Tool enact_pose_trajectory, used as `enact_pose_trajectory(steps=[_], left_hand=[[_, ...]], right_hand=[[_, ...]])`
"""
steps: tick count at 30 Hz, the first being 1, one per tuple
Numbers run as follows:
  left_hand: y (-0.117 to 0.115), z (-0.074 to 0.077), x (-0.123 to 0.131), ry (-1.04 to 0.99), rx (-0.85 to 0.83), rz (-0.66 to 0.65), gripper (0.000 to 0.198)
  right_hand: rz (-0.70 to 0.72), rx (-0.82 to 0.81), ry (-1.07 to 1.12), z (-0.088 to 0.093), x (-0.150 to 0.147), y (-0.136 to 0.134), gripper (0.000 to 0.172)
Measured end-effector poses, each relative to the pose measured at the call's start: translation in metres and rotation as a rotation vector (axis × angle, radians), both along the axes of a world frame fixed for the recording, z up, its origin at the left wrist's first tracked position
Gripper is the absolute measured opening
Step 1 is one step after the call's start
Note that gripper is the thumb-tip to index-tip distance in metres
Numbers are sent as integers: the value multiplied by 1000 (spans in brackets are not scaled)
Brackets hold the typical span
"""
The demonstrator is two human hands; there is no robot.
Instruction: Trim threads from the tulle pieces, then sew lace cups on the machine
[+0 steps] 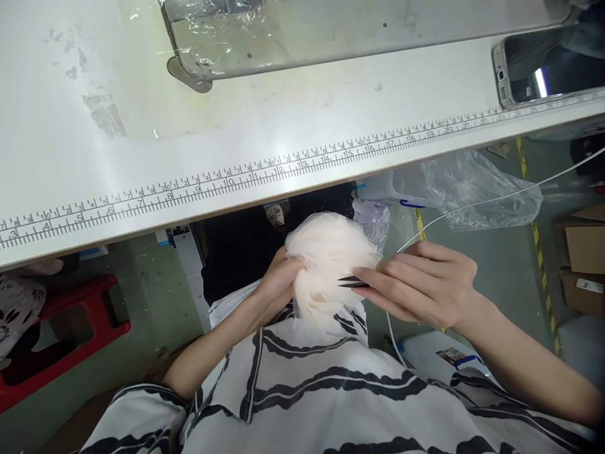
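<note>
A gathered bundle of pale peach sheer fabric (331,243), like tulle, is above my lap, just below the table edge. My left hand (280,277) is closed on the bundle's left side, pinching its folds. In my right hand (423,284) are thread snips (352,282), their two dark pointed blades slightly apart and directed left at the fabric. The snips' body is hidden by my fingers. Whether the tips touch the cloth I cannot tell.
The white table (118,164) has a printed ruler along its front edge. A phone (553,66) lies at the right, and a machine bed (293,38) stretches across the back. Below are a red stool (89,315), a clear plastic bag (482,195), a white cable (477,203) and cardboard boxes (586,249).
</note>
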State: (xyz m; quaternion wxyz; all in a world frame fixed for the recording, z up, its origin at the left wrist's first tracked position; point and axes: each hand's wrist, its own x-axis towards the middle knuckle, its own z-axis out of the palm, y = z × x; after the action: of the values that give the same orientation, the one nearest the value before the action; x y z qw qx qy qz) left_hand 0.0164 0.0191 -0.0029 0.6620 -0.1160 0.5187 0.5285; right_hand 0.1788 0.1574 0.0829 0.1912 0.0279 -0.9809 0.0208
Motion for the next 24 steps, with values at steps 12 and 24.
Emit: enact_pose_trajectory(steps=[12,24], left_hand=[[3,5,0,-30,-4,17,54],[2,2,0,-39,45,-18,50]], right_hand=[[-74,-539,48,-4,-2,-9,15],[5,82,30,7,3,-6,13]])
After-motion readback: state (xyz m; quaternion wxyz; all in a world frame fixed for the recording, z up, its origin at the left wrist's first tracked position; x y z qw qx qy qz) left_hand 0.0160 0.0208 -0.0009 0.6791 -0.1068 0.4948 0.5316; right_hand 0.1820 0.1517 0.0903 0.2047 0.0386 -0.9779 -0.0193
